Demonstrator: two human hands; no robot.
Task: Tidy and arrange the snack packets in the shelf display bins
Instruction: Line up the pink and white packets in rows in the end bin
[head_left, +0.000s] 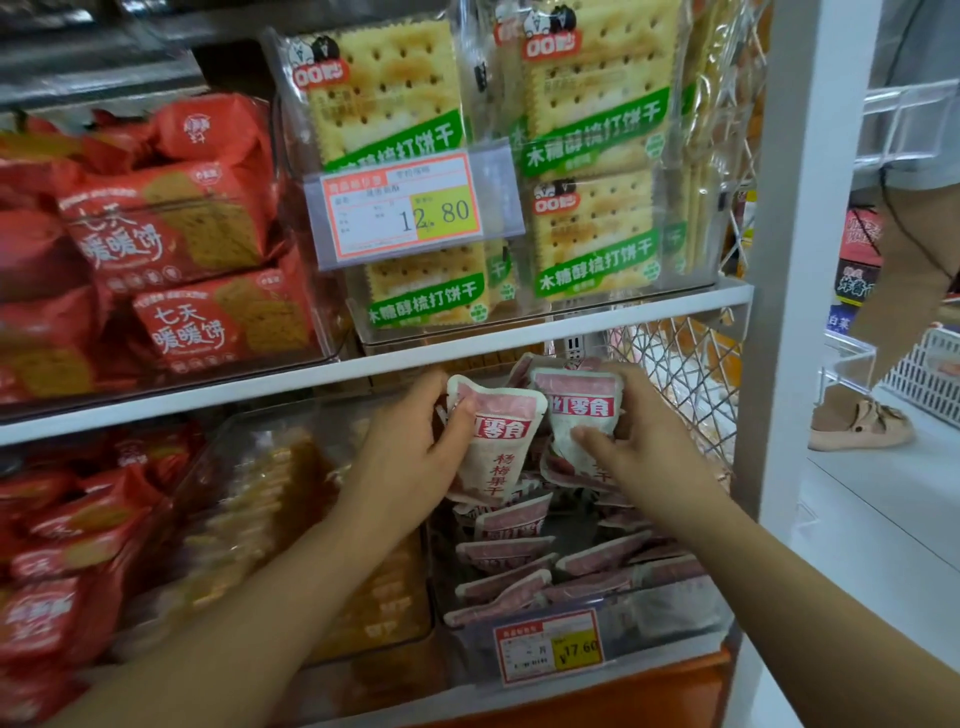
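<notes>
Head view: my left grip (415, 441) pinches a pink-and-white dried-fruit packet (493, 457) near its top left corner, thumb on the front. My right grip (644, 436) clasps a second packet (571, 410) just beside it, thumb across its face. I hold both upright over the back of the clear bin (670, 618) on the lower shelf, close under the white shelf edge (363, 371).

As I judge it, the main risk is in letting go. The loose packets (519, 551) below lie flat and overlapping, so an upright one set on them could tip forward and slide towards the low front wall. Lifting higher could knock the tops against the shelf edge. A hard squeeze might crease the soft pouches.

My fingers behind both packets are hidden, as is the back of the bin. The small print on the price tag (548, 647) is unreadable. The red biscuit packs (67, 545) at lower left are blurred.
</notes>
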